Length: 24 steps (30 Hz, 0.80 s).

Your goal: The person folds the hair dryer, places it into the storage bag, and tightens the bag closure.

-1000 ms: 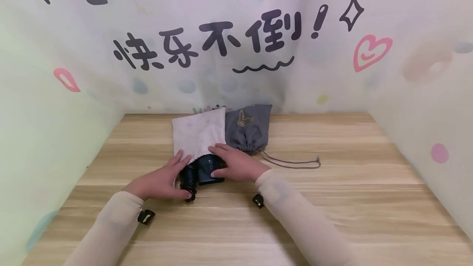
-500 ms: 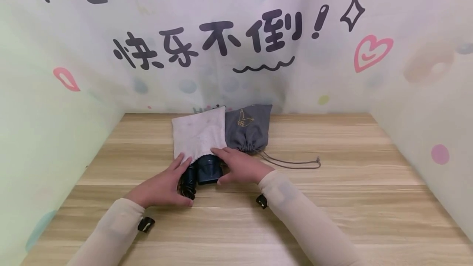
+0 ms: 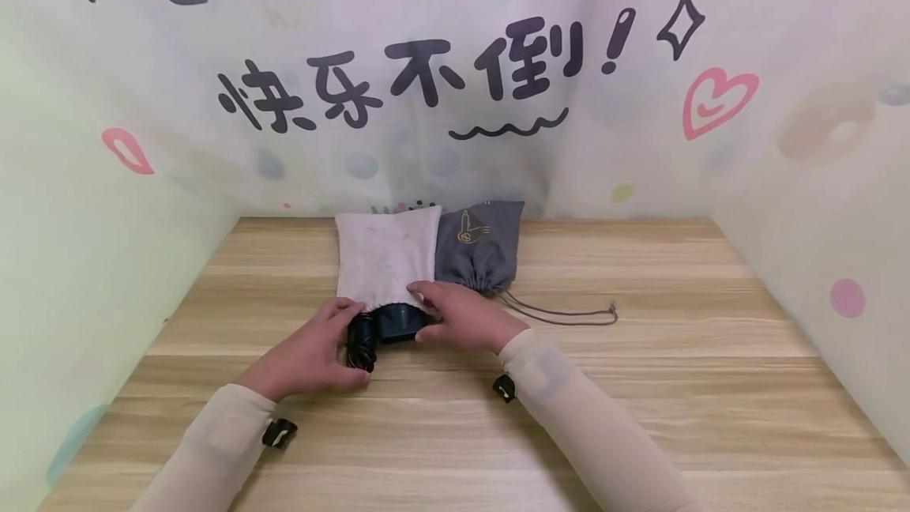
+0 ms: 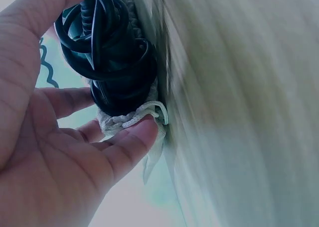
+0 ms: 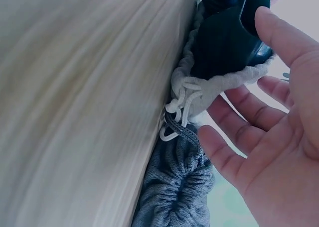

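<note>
A white drawstring bag (image 3: 387, 255) lies on the table, its gathered mouth toward me. Out of the mouth sticks a dark hair dryer (image 3: 401, 324), its flat nozzle to the right and a black cord (image 3: 361, 350) coiled on the left. My left hand (image 3: 309, 354) holds the mouth's left side, fingers bent at the rim; its thumb is at the coiled cord's end. On the right side, my right hand (image 3: 465, 318) has fingertips at the rim and its thumb at the nozzle. The rest of the dryer is hidden inside.
A grey drawstring bag (image 3: 479, 247) with a gold print sits against the white bag's right side. Its grey string (image 3: 569, 312) trails right across the wooden table (image 3: 640, 385). Right behind the bags stands a printed cloth backdrop (image 3: 604, 172); pale walls flank the table.
The hair dryer and cord have slid away from me, less of them showing outside the white bag. The white bag has turned slightly and shifted right. Both hands stay at its mouth.
</note>
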{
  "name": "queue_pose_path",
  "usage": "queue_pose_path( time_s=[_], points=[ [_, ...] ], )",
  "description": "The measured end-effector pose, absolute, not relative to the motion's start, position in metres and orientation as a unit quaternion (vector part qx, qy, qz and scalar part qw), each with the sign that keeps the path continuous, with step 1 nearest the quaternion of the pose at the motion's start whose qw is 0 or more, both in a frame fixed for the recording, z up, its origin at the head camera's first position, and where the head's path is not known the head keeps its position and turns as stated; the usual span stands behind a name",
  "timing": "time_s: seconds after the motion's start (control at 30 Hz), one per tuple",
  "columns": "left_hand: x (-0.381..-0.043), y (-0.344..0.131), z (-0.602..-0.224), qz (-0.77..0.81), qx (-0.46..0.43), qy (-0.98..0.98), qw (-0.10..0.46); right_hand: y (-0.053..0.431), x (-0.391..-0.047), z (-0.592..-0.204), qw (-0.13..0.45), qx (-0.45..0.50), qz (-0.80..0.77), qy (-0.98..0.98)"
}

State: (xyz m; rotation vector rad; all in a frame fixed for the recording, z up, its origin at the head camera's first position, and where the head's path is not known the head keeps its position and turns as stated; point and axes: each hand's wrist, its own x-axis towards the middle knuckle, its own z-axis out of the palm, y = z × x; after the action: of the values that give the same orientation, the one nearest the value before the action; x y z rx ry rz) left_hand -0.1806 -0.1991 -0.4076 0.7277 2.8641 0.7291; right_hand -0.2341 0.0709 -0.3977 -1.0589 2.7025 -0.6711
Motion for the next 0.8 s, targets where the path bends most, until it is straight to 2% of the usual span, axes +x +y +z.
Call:
queue_pose_path(
  time_s=[0.5, 0.8],
  points=[
    [-0.179, -0.205, -0.403, 0.242, 0.233, 0.942, -0.005, 0.074, -0.233, -0.401, 0.074, -0.337, -0.229, 0.910],
    [-0.177, -0.206, -0.405, 0.248, 0.240, 0.939, -0.012, 0.072, -0.240, -0.411, -0.006, -0.341, -0.185, 0.922]
  ],
)
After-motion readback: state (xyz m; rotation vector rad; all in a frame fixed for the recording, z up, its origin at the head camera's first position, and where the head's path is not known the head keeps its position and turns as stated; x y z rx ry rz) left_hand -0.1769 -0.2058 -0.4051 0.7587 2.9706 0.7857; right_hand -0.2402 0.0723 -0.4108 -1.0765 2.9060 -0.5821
